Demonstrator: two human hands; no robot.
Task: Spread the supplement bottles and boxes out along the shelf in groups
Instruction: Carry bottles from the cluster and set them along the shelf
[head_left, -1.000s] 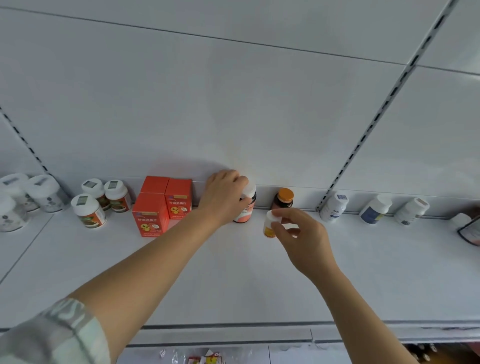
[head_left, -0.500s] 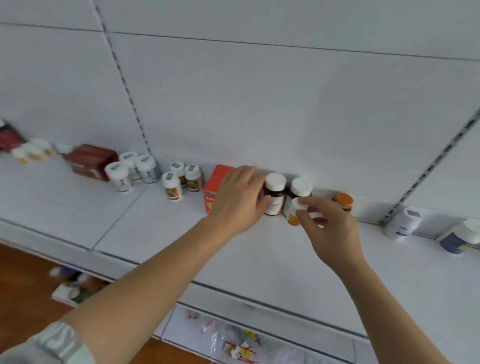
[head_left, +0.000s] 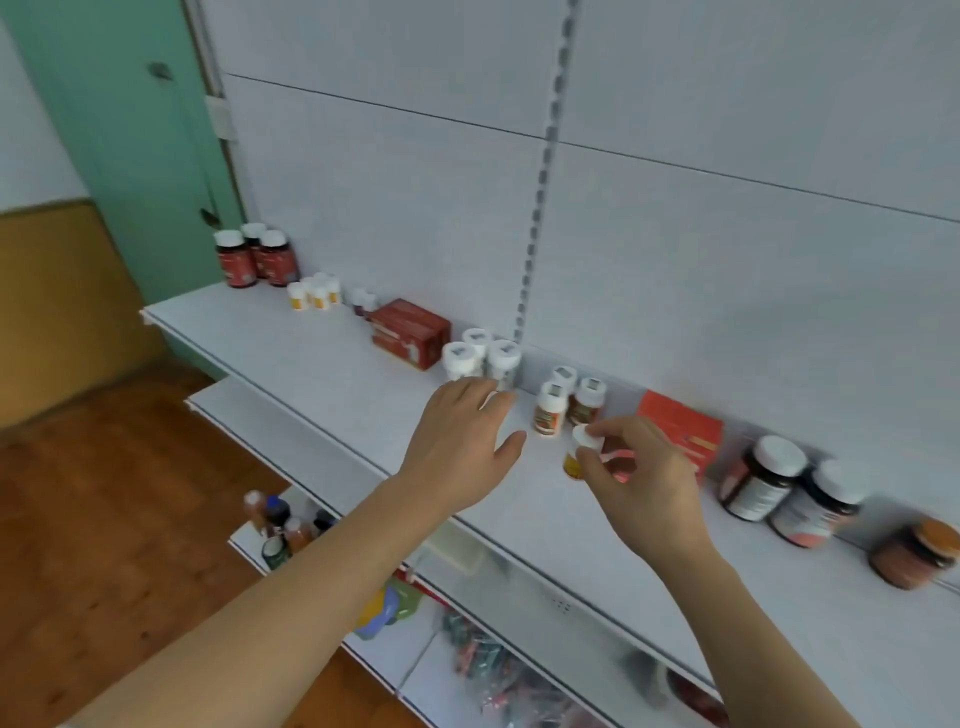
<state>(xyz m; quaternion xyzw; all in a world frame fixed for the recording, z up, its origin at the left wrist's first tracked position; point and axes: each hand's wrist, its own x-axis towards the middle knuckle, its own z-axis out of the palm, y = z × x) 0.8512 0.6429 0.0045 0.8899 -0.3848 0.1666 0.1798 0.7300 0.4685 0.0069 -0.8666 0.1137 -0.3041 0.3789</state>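
Supplement bottles and boxes stand in clusters along the back of the white shelf (head_left: 291, 358), and from my remote seat I read them from the far left. Three dark red bottles with white caps (head_left: 255, 258) stand at the shelf's left end, near the green door (head_left: 130, 156). Next come several small white bottles with yellow labels (head_left: 314, 292), then two little bottles too blurred to read, then a dark red box (head_left: 410, 332) lying flat. Just right of it are three white jars (head_left: 480, 358) by the slotted upright. My left hand (head_left: 460, 441) hovers over the shelf in front of those jars, fingers straight and loosely spread, holding nothing; whether the fingertips touch a jar I cannot tell. Past it stand three white-capped bottles with orange-brown labels (head_left: 566, 402). My right hand (head_left: 641, 483) pinches a small white-capped bottle with a yellow label (head_left: 582, 449) at its cap, thumb and fingertips curled round it, just in front of that trio and above the shelf surface. Behind my right hand an orange-red box (head_left: 685, 426) leans at the back wall. Further right are two dark bottles with white caps (head_left: 789, 491), touching each other, and then an amber jar with an orange lid (head_left: 917, 553) near the frame edge. Lower shelves below hold blurred packets and bottles.
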